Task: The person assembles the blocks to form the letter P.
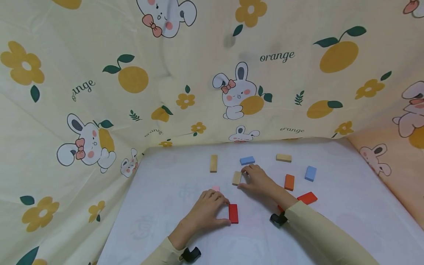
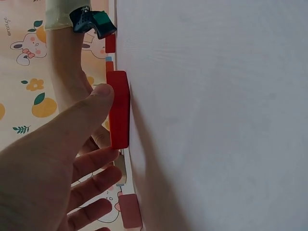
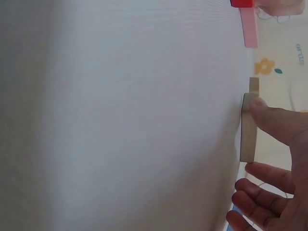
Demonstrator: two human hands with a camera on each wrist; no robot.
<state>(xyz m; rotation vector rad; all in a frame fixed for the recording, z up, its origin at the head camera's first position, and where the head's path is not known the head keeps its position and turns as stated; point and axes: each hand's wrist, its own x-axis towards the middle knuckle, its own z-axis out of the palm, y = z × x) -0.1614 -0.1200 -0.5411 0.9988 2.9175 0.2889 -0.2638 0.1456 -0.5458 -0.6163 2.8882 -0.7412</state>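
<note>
On the white tabletop, a red block [image 1: 233, 214] lies with its long side pointing away from me. My left hand [image 1: 207, 209] pinches it by its two ends, thumb at the near end and index finger at the far one. The left wrist view shows the thumb over one end of the red block [image 2: 120, 110], other fingers spread. Farther off, my right hand [image 1: 260, 181] pinches a natural wood block [image 1: 236, 178] from its right side. In the right wrist view, thumb and index fingertip span the wood block's [image 3: 248, 130] length.
A pink block [image 1: 216, 188] peeks out beyond the left hand. Wood blocks [image 1: 213, 163] [image 1: 283, 158] and a blue block [image 1: 247, 160] lie farther back. To the right are an orange block [image 1: 289, 182], another blue block [image 1: 310, 173] and a red block [image 1: 307, 198] beside the right forearm.
</note>
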